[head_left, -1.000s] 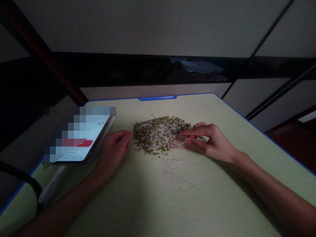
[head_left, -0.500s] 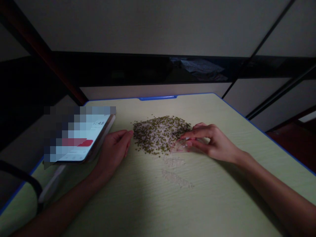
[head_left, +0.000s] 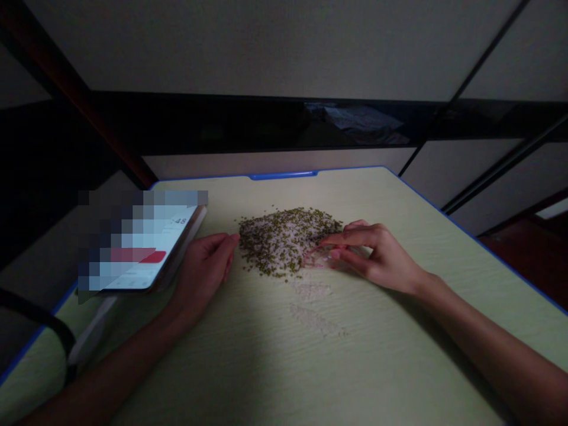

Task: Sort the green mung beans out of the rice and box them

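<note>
A flat pile of green beans mixed with white rice grains (head_left: pixel 286 239) lies in the middle of a pale green table (head_left: pixel 275 355). My left hand (head_left: pixel 205 266) rests on its edge at the pile's left side, fingers stretched out and together, holding nothing. My right hand (head_left: pixel 370 254) is at the pile's right side, thumb and fingers drawn close and touching the grains at the pile's near right edge. Whether a grain is pinched between them I cannot make out.
A lit phone (head_left: pixel 146 248) stands propped at the table's left, just left of my left hand. Two small patches of white rice (head_left: pixel 313 307) lie nearer to me than the pile. The table has a blue rim (head_left: pixel 284 175); dark panels rise behind it.
My right fingertips have shifted slightly left along the pile's near right edge. My left hand has stayed in place.
</note>
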`<state>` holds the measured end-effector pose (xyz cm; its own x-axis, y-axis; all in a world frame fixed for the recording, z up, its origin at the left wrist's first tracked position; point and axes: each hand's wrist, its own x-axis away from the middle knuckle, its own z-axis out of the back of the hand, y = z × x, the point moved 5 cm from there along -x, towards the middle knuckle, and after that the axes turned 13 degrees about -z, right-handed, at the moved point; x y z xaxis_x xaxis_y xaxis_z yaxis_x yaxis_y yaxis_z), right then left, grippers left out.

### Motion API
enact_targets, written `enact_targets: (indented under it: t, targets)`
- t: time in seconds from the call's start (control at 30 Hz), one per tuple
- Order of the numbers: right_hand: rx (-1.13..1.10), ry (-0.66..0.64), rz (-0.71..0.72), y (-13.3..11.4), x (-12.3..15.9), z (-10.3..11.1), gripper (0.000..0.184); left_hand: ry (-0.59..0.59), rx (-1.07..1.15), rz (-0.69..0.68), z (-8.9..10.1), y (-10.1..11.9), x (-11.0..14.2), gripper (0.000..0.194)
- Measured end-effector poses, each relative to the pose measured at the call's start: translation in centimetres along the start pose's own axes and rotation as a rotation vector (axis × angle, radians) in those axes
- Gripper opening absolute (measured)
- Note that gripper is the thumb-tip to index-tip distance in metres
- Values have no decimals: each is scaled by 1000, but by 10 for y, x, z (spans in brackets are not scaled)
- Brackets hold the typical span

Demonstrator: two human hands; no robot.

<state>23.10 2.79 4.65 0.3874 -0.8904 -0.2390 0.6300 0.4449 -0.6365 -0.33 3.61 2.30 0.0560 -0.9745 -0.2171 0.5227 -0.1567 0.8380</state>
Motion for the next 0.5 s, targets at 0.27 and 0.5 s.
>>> enact_targets:
  t: [0.27, 0.5]
  targets:
    - [-3, -30, 55, -2, -2, -3, 24, -6, 1, 16, 0, 2, 0, 36]
    - [-20, -127, 74, -4, 1, -1, 24, -8, 1, 13, -1, 5, 1, 36]
